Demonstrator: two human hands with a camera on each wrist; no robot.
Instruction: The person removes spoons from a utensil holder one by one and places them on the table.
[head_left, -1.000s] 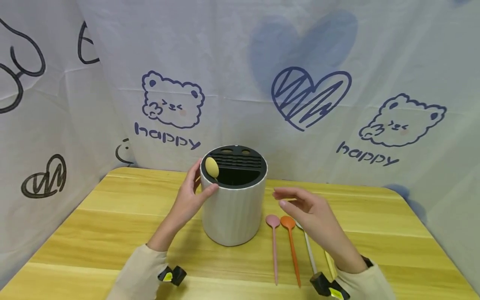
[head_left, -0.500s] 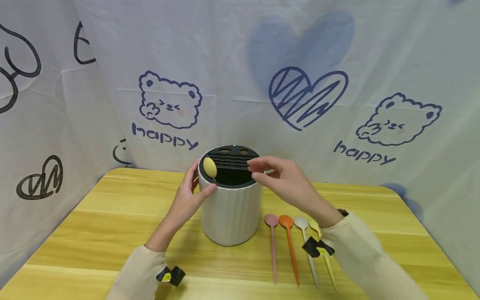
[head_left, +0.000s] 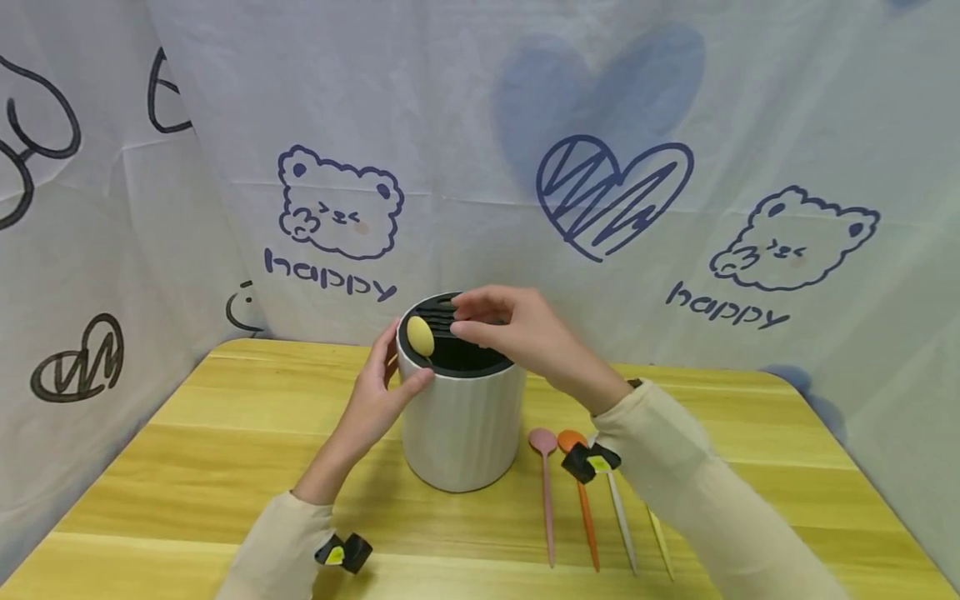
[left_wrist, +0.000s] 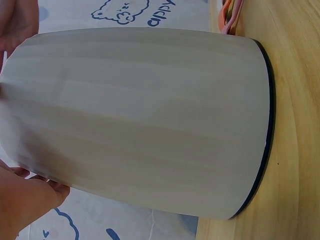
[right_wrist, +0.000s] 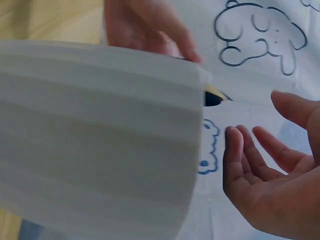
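A white ribbed utensil holder (head_left: 463,433) with a black slotted top stands upright on the wooden table. My left hand (head_left: 375,398) grips its left side near the rim, thumb in front and fingers round the back. A yellow spoon (head_left: 420,337) stands in the holder's opening, bowl end up, at the left edge; its handle is hidden inside. Over the top hovers my right hand (head_left: 517,325), fingers loosely bent and apart from the thumb. In the right wrist view this right hand (right_wrist: 275,175) has nothing between its fingers and faces the holder's rim.
Right of the holder, a pink spoon (head_left: 543,442), an orange spoon (head_left: 588,525), a white spoon (head_left: 622,525) and another yellow spoon (head_left: 662,542) lie side by side. My right forearm partly covers them. A printed cloth (head_left: 465,233) hangs behind the table.
My right hand has moved left and up from above the spoons to over the holder's top, towards the standing yellow spoon. The left hand keeps its hold.
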